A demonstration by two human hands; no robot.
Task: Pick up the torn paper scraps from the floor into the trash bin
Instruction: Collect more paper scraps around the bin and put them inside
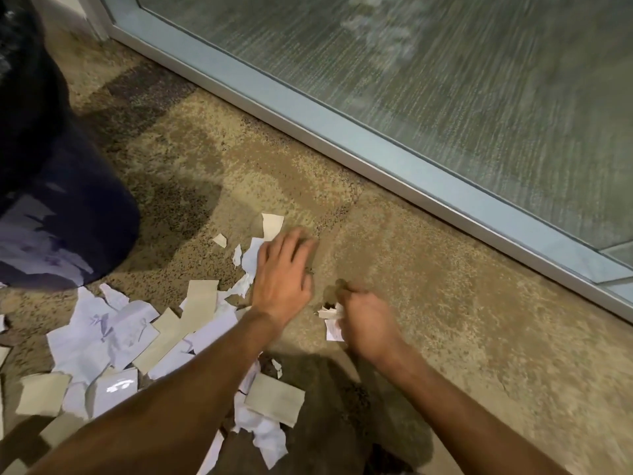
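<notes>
Left hand (282, 274), fingers extended and released, lies flat on the carpet (428, 303) over white scraps. Right hand (364, 320) is clenched around small paper scraps (330, 318). Torn paper scraps (113, 341) litter the floor at 8 o'clock; the dark trash bin (65, 214) stands at 10 o'clock.

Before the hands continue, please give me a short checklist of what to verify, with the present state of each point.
1. Right hand holds scraps: ok, it grips a small wad.
2. Left hand free to gather: ok, fingers straight, over the carpet.
3. Scraps left on floor: not ok, a large pile remains.
4. Trash bin close by: ok, beside the pile.
5. Bin opening unobstructed: cannot tell, out of view.
</notes>
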